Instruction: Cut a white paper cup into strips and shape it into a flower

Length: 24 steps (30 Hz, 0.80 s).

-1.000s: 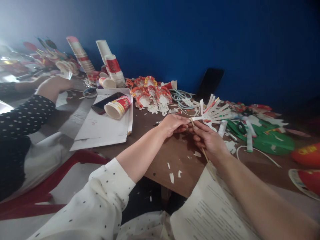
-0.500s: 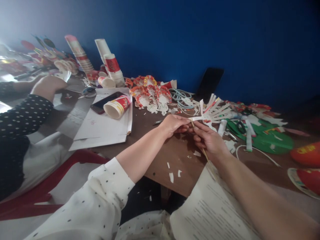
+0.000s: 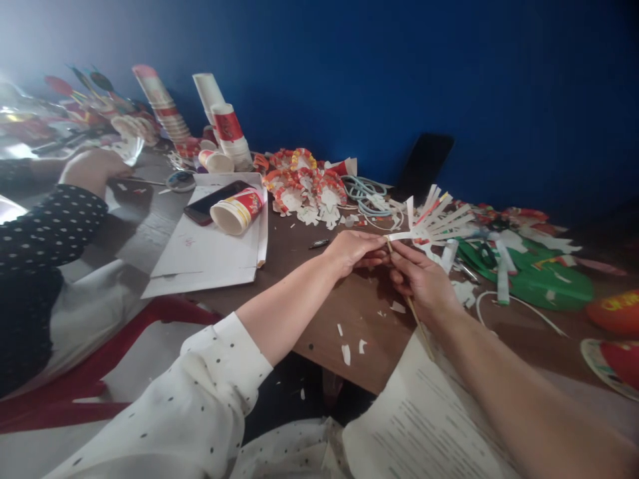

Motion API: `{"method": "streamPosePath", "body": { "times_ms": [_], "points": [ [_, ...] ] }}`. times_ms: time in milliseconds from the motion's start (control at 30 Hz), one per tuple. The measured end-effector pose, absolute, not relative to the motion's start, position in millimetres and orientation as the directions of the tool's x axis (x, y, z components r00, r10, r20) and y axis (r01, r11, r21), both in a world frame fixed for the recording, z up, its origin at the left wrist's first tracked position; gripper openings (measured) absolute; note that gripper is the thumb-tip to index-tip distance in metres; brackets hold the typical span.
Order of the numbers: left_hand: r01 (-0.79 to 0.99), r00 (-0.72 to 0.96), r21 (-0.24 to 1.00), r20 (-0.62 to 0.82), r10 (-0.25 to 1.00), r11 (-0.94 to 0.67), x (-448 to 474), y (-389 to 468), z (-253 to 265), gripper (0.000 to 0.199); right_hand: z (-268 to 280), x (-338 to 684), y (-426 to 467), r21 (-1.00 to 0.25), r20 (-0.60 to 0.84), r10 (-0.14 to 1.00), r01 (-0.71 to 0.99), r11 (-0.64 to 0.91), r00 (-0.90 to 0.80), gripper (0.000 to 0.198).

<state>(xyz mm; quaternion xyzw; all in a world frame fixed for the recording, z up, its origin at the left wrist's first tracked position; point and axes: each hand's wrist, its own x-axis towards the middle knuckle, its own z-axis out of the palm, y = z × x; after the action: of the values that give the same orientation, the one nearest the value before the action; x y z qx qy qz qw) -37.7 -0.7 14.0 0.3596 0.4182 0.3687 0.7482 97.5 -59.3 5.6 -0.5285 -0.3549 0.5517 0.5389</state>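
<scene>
My left hand (image 3: 357,253) is closed, with the fingertips pinching the end of a white strip of a cut paper cup (image 3: 442,225). The cup is slit into several strips that fan out beyond my fingers, with some red on them. My right hand (image 3: 422,276) is closed around a thin wooden stick (image 3: 415,316), which slants down toward my lap. The stick's upper end meets the paper strip between both hands' fingertips. The fingers partly hide the place where they meet.
A white board (image 3: 200,256) carries a phone (image 3: 210,203) and paper cups (image 3: 238,211). Stacked cups (image 3: 232,136) and red-white cut cups (image 3: 309,186) stand behind. At right lie green discs (image 3: 554,283). A co-worker's hand (image 3: 94,166) is at left. A printed sheet (image 3: 424,412) covers my lap.
The view has shifted slightly, so things sit a little further right. Both my hands keep their grip on the strip and stick. The co-worker's hand has moved a little.
</scene>
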Motion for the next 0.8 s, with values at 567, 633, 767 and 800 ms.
{"method": "streamPosePath", "body": {
  "times_ms": [567,633,767,800],
  "points": [
    [-0.196,0.263,0.885,-0.368,0.892,0.423,-32.3,-2.6,14.3,0.008,0.7,93.8,-63.2,-0.993,-0.083,0.986,0.075,-0.094,0.144,0.062],
    [-0.196,0.263,0.884,-0.370,0.891,0.425,-32.6,-2.3,14.7,0.009,0.7,93.2,-63.3,-0.992,-0.070,0.988,0.092,-0.083,0.134,0.062],
    [-0.203,0.267,0.881,-0.370,0.890,0.428,-33.3,-2.3,16.2,0.010,-1.3,93.6,-62.2,-0.991,-0.058,0.989,0.114,-0.073,0.134,0.062],
    [-0.207,0.268,0.880,-0.369,0.890,0.428,-33.3,-2.4,16.7,0.010,-1.9,93.8,-61.9,-0.990,-0.057,0.989,0.117,-0.073,0.134,0.062]
  ]
}}
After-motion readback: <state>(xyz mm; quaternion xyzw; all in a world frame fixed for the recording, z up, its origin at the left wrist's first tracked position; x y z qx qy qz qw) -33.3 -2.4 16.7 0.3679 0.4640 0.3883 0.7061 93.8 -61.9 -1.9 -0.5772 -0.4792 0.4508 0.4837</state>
